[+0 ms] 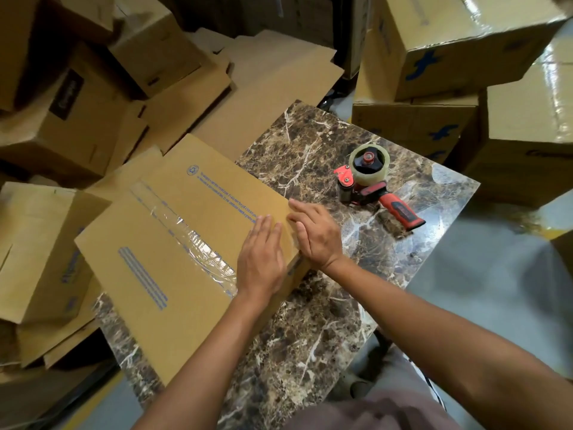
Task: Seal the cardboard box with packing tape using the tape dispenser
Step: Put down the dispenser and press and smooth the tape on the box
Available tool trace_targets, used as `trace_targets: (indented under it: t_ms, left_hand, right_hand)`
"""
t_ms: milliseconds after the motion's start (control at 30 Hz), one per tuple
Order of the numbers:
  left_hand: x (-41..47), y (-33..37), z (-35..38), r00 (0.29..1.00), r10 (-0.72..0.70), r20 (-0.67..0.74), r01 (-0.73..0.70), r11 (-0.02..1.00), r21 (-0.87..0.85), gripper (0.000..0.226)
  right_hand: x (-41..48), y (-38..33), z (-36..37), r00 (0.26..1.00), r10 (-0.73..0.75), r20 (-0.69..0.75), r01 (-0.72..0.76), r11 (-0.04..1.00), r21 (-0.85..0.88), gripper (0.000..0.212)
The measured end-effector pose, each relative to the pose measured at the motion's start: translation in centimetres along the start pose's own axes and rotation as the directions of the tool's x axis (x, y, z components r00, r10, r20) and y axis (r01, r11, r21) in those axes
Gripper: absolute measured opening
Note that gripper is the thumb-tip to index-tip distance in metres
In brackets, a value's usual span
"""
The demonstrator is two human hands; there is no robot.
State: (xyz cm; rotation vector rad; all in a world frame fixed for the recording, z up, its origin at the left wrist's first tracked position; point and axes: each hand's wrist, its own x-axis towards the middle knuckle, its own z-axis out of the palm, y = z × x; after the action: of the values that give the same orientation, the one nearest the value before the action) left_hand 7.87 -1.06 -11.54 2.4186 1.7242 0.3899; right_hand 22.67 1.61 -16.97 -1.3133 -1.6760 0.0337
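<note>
Both hands' fingers (266, 228) flat, unclenched on cardboard box (173, 243); tape dispenser (372, 181) well beyond fingertips.

A cardboard box (173, 243) lies on a marbled tabletop (310, 336), a strip of clear packing tape (198, 240) running along its top seam. The left hand (262, 259) rests flat, palm down, on the tape's near-right end. The right hand (316, 232) presses on the box's right edge, fingers spread. The tape dispenser (372, 184), red-handled, lies on the tabletop to the right, apart from both hands. Stacked cartons (465, 57) surround the tabletop.
</note>
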Motion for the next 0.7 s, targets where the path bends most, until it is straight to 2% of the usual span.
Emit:
trace_targets:
  t_ms: [100, 233, 300, 367, 433, 567, 633, 700]
  left_hand:
    - [-0.4, 0.5, -0.1, 0.996, 0.045, 0.075, -0.055, 0.990, 0.132, 0.059]
    - [-1.0, 0.8, 0.0, 0.979, 0.011, 0.201, -0.053, 0.978, 0.203, 0.074]
    - [-1.0, 0.9, 0.1, 0.974, 0.005, 0.225, -0.060, 0.969, 0.239, 0.083]
    - [-0.9, 1.1, 0.2, 0.973, -0.002, 0.230, -0.061, 0.963, 0.264, 0.087]
    - [-0.9, 1.5, 0.2, 0.972, -0.021, 0.234, -0.045, 0.961, 0.273, 0.084]
    - [-0.8, 2.1, 0.0, 0.959, -0.059, 0.277, -0.028, 0.954, 0.298, 0.086]
    - [-0.9, 2.2, 0.0, 0.959, -0.070, 0.276, -0.021, 0.949, 0.314, 0.087]
    - [-1.2, 2.4, -0.1, 0.965, -0.089, 0.248, 0.004, 0.946, 0.323, 0.088]
  right_hand:
    - [0.0, 0.0, 0.0, 1.000, -0.003, 0.021, 0.003, 1.000, -0.010, 0.040]
    - [-0.1, -0.2, -0.4, 0.992, 0.012, 0.123, -0.009, 1.000, -0.024, 0.049]
    - [0.0, 0.1, -0.9, 0.978, -0.032, 0.208, 0.042, 0.998, -0.040, 0.052]
    - [0.3, 0.8, -1.3, 0.940, -0.147, 0.308, 0.173, 0.983, -0.058, 0.057]
    - [1.0, 1.6, -1.7, 0.861, -0.274, 0.428, 0.337, 0.938, -0.078, 0.060]
    - [2.7, 3.2, -3.1, 0.654, -0.392, 0.647, 0.558, 0.828, -0.062, 0.073]
    - [3.5, 3.7, -3.5, 0.532, -0.444, 0.721, 0.671, 0.740, -0.039, 0.081]
    - [4.2, 4.0, -3.4, 0.443, -0.475, 0.760, 0.740, 0.672, -0.011, 0.084]
